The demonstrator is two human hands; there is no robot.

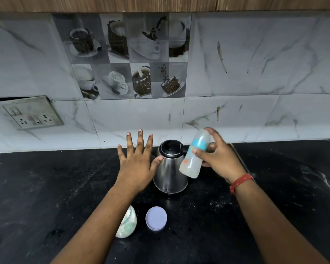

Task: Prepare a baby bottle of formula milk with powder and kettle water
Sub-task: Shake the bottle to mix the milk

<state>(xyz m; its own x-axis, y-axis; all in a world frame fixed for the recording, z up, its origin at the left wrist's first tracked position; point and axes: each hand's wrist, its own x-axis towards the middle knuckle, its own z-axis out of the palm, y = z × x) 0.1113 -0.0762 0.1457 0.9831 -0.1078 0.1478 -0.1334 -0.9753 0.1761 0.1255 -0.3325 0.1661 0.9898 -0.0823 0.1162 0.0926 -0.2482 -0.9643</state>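
Black speckled stone countertop (46,187) fills the lower half, dusted with pale flecks. Behind it, white marble-look tiled wall (255,73) with a panel of grey coffee-cup picture tiles (130,56). Brown wooden cabinet underside (103,3) runs along the top edge. Grimy cream switch-and-socket plate (30,113) on the wall at left, tilted off its mount with a dark gap above it.

Stainless steel electric kettle with black lid (169,168) stands upright mid-counter, lid closed, near the wall.

Left hand (137,161) is spread flat, palm down, fingers straight and splayed, holding nothing; thumb tip sits at or just beside the kettle's upper left side, contact unclear.

Right hand (217,157) grasps the translucent plastic baby bottle with teal collar ring (193,155), thumb across its front, fingers wrapped behind. Bottle is held in the air just right of the kettle, overlapping the kettle's right edge in view, tilted with the cap end up toward the wall and the base down toward the camera. Cloudy whitish contents show in the lower part. Bottle is motion-blurred. Red thread band (241,182) around the right wrist.

Clear glass jar of whitish powder (129,223) stands on the counter near the camera, partly hidden by the left forearm, no lid on it. Round lavender plastic lid (156,218) lies flat just to its right, not touching.
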